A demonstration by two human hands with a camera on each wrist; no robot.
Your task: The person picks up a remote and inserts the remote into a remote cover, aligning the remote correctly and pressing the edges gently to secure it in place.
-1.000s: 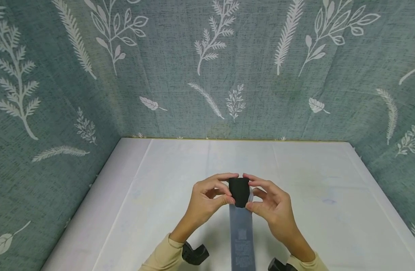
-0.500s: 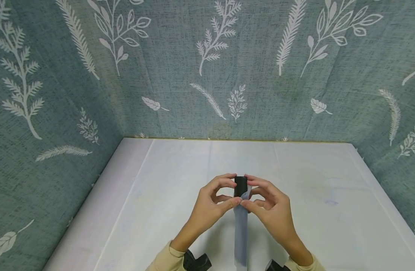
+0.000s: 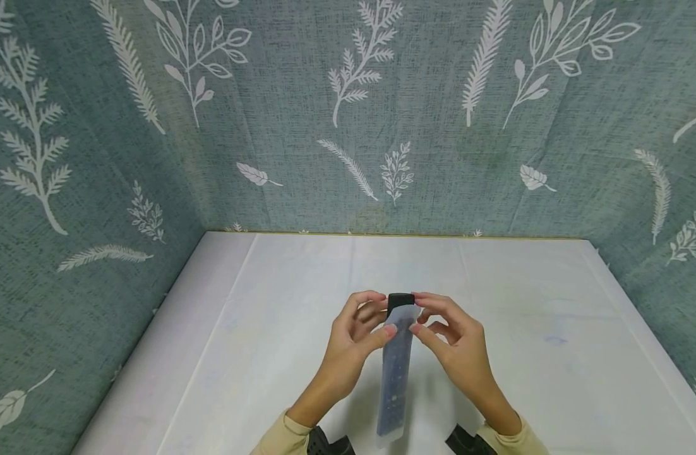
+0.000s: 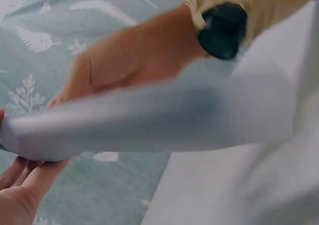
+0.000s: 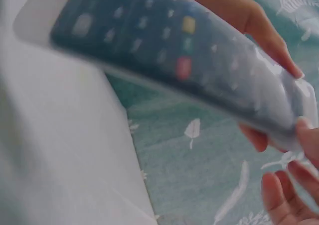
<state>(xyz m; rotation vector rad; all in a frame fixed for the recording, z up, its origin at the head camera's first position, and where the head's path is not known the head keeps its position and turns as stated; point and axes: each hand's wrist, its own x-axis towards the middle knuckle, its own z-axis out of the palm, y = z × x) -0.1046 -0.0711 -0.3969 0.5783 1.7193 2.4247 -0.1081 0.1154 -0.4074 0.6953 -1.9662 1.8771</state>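
Note:
In the head view a long remote control (image 3: 395, 373) stands tilted over the table in a translucent sleeve, its black end (image 3: 401, 299) sticking out at the top. My left hand (image 3: 354, 341) holds it at the upper left, thumb laid on the sleeve's front. My right hand (image 3: 462, 344) pinches the upper right edge, index finger at the top corner and thumb beside the sleeve's mouth. The right wrist view shows rows of buttons, with yellow and red ones, through the sleeve (image 5: 164, 51). Only the blurred translucent side of the sleeve (image 4: 149, 118) faces the left wrist view.
A white table (image 3: 268, 328) lies under both hands. Green leaf-patterned cloth (image 3: 302, 126) hangs behind it and at both sides. Black wrist cameras (image 3: 331, 442) sit at the beige cuffs.
The remote has turned about its length, from its back through its narrow side to its button face. The lower end has swung slightly left, and the left thumb now lies on the front.

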